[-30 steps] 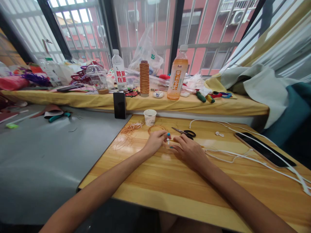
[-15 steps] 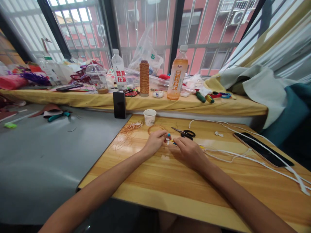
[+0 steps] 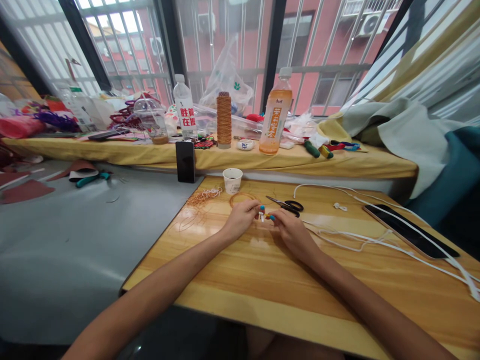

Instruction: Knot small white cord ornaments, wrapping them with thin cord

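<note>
My left hand (image 3: 242, 219) is closed in a pinch on a small white knotted piece of cord (image 3: 261, 217), which pokes out below the fingertips. Close by on the right, my right hand (image 3: 294, 232) pinches a thin yellow stick-like tool (image 3: 267, 215) whose end meets the white piece. Most of that tool is hidden by the fingers. Black-handled scissors (image 3: 291, 205) lie just behind my right hand. Beyond my left hand rests a coil of orange-brown thread (image 3: 243, 196).
A paper cup (image 3: 232, 181) and tangled thread scraps (image 3: 202, 199) sit at the table's back left. White cords (image 3: 369, 239) run across the right side, over a phone (image 3: 408, 231). On the ledge stand a thread cone (image 3: 224, 120) and an orange drink bottle (image 3: 275, 117).
My right hand has turned so its fingertips show, and the yellow tool's rear end no longer shows behind it. My left hand keeps its pinch on the white piece.
</note>
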`<state>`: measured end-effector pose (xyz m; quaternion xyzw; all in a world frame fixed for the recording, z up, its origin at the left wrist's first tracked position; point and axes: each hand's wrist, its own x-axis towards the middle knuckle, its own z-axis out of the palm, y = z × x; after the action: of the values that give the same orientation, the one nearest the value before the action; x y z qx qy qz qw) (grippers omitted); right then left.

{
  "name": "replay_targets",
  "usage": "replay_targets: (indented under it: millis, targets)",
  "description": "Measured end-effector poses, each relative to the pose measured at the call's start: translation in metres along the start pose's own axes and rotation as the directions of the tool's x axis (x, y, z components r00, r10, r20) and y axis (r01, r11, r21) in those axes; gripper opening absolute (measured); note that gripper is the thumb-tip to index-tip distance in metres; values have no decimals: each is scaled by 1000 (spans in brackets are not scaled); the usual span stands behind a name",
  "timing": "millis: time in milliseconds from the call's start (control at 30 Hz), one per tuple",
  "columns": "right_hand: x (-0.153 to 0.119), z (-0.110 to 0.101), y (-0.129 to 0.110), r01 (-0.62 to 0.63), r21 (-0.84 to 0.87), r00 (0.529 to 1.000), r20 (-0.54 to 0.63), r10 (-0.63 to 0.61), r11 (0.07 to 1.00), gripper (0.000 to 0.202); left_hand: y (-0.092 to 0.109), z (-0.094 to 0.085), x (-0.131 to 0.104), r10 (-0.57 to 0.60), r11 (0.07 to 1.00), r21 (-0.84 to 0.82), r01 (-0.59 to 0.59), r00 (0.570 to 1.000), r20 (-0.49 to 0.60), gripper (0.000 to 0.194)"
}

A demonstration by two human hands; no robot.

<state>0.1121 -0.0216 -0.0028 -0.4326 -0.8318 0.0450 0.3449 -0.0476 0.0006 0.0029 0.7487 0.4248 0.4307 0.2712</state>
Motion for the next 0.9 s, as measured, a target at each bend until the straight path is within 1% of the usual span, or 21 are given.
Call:
replay_targets:
  millis: [67,100,167,200,233,267,333,367,433,500,600,633,700,800,900]
  targets:
    - [2,-1,0,-53,103,998,32,50,993,24,1,0,-1,6,1000,2,-6,1000,-12,25]
    - [3,-3,1,-91,159,994,77,80,983,24,2,0,-2,11,1000,0,-11,1000,-16,24]
    - [6,-6,3,-182,254,969,209,129,950,25,2,0,-3,18,1000,-2,-18,1000,-7,24]
    - [7,-8,3,-219,281,954,262,145,934,26,2,0,-2,21,1000,-3,-21,1000,5,25]
    - [8,-10,4,-241,289,945,286,157,926,27,2,1,-2,25,1000,-4,-25,999,24,25]
    - [8,-12,4,-245,281,947,275,167,928,27,2,1,-1,32,999,-5,-32,999,40,25]
    - [7,-14,3,-205,224,969,182,166,953,26,1,1,1,57,998,-16,-56,997,51,24]
    - [7,-15,2,-179,186,979,130,157,966,25,1,0,2,72,997,-21,-71,997,43,24]
    - [6,-16,1,-147,114,988,63,141,983,23,2,-2,4,102,995,-20,-101,995,12,24]
    - [5,-17,2,-130,62,991,45,128,990,22,2,-5,4,136,991,-10,-136,991,7,23]
    - [4,-17,4,-108,46,992,71,104,993,21,3,-6,4,177,984,-48,-173,980,89,21]
    - [3,-17,4,-102,47,992,80,98,994,22,3,-6,4,174,983,-79,-165,978,118,21]
    - [3,-17,4,-99,49,992,82,95,994,23,3,-6,3,139,980,-161,-114,979,150,22]
    - [4,-18,3,-91,56,993,75,87,994,23,5,-6,3,45,956,-293,10,982,181,24]
    - [6,-20,2,-83,72,993,93,76,994,22,6,-6,4,-32,917,-383,111,978,207,27]
